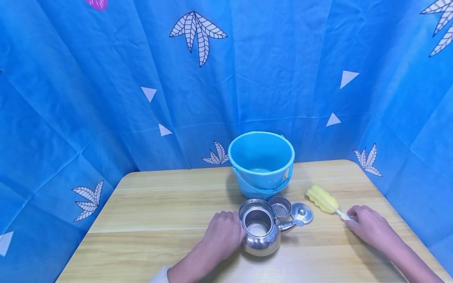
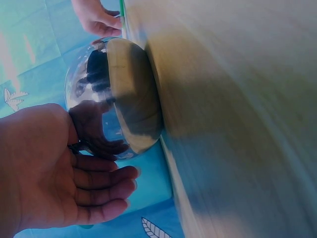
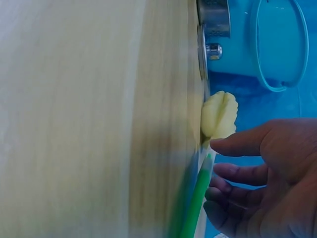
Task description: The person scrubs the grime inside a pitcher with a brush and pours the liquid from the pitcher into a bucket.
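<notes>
A shiny metal teapot (image 1: 260, 245) without its lid stands on the table, its round mouth facing up. My left hand (image 1: 226, 232) grips its left side; in the left wrist view the fingers (image 2: 104, 193) curve loosely beside the body and the thumb is mostly hidden. A yellow sponge bottle brush (image 1: 322, 199) lies to the right. My right hand (image 1: 369, 226) pinches its handle, thumb on the near side. That handle (image 3: 195, 198) looks green and white in the right wrist view. The sponge head (image 3: 219, 114) rests low by the tabletop.
Behind the teapot stands a light blue bucket (image 1: 262, 188), handle hanging in front. A perforated metal strainer (image 1: 280, 207) and a round knobbed lid (image 1: 302, 213) lie between teapot and brush. The wooden table (image 1: 159, 208) meets a blue patterned curtain (image 1: 198, 98) at the back.
</notes>
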A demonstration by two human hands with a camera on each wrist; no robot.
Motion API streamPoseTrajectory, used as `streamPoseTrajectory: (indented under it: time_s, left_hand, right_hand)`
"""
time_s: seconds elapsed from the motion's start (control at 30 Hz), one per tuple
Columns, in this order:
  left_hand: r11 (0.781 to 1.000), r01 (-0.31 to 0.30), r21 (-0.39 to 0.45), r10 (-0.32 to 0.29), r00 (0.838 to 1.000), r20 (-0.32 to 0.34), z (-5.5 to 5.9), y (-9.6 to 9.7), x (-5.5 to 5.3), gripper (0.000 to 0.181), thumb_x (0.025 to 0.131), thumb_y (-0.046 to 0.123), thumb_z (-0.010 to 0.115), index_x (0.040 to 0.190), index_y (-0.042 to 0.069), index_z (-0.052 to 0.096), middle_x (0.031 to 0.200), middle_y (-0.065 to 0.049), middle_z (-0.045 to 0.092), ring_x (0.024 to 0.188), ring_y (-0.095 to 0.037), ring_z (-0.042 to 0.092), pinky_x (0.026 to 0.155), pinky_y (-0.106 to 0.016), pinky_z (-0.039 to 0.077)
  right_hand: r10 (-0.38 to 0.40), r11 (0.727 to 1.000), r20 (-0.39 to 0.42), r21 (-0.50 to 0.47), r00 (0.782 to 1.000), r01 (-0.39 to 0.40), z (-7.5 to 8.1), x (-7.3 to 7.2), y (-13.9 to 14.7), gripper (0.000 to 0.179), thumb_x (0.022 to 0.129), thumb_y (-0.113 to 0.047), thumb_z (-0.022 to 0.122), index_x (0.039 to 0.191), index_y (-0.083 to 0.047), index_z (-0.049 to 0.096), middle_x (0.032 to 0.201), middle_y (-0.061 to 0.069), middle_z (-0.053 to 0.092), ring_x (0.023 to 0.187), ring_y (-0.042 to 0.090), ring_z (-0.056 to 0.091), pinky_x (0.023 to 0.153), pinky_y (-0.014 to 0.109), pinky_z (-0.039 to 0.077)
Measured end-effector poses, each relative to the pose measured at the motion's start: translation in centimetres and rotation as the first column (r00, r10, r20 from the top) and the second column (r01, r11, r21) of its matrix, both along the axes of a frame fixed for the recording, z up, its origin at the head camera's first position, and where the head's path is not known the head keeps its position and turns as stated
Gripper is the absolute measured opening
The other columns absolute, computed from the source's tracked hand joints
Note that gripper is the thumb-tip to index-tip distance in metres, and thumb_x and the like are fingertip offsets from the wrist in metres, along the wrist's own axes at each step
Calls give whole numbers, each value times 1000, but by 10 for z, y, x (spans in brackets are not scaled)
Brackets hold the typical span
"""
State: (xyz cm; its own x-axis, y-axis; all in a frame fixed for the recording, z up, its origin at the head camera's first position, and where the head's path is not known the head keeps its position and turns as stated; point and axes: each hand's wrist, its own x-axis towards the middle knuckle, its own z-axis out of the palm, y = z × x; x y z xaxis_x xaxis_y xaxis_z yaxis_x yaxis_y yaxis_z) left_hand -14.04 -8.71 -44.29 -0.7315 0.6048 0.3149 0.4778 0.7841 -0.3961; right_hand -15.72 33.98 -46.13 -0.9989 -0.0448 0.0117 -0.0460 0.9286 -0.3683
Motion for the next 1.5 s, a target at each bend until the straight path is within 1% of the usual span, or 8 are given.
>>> streamPoseTrajectory:
  time_s: [0.17,0.4,0.57,0.7,0.9,1.13,1.37,1.5]
  left_hand:
    - [1000,15,-20,-16,999,-36,0,0,0,37,98,42,61,74,13,56,61,3,44,52,-13,35,50,-25,24]
    - [1000,11,13,-11,1000,-15,0,1,-1,38,97,42,62,75,13,56,60,3,44,52,-12,35,50,-24,24]
    - [1000,9,16,-9,1000,-15,0,1,0,38,97,42,63,75,13,56,60,3,43,52,-12,34,50,-25,23]
    - [1000,7,14,-7,1000,-17,-1,1,0,38,97,42,63,75,13,56,60,3,44,52,-12,34,50,-25,23]
    - [1000,7,-8,-7,1000,-15,-1,0,0,38,97,43,61,75,13,56,61,3,44,53,-13,34,50,-25,23]
    - [999,30,-12,-31,998,-58,0,-1,-1,38,96,44,64,73,14,56,61,3,45,52,-12,34,49,-25,24]
    - [1000,25,3,-25,999,-47,-1,0,-2,39,96,44,63,75,13,57,61,3,45,52,-13,35,50,-25,24]
    - [999,23,-35,-25,999,-44,0,0,-1,40,97,46,63,75,13,57,61,2,46,53,-13,36,49,-25,25]
  right_hand:
    - [1,1000,19,8,1000,-1,-3,-1,4,27,86,-15,76,101,7,68,87,15,69,77,25,63,66,47,53]
    - [10,1000,70,-4,997,-9,-7,-2,8,25,89,-16,74,100,6,68,86,11,69,75,19,57,63,39,48]
    - [14,1000,88,-18,996,-12,-7,-2,6,22,91,-13,70,99,7,67,81,7,63,70,17,50,60,33,42]
    - [9,999,88,-34,996,-6,-6,-1,4,24,93,-11,64,104,11,64,79,6,58,68,17,48,57,31,39]
    - [0,998,69,-61,998,4,-4,1,3,28,99,-9,57,113,14,59,76,4,54,65,17,46,53,28,38]
    - [10,997,-5,-76,1000,-10,3,2,3,33,102,-10,53,119,18,57,81,6,57,67,16,46,54,27,39]
    - [6,996,-61,-92,998,-12,13,1,4,39,104,-13,55,125,20,55,92,17,65,70,17,48,56,28,40]
    - [12,995,-76,-98,997,-19,16,2,2,39,104,-14,57,125,18,57,99,22,67,73,17,50,59,29,41]
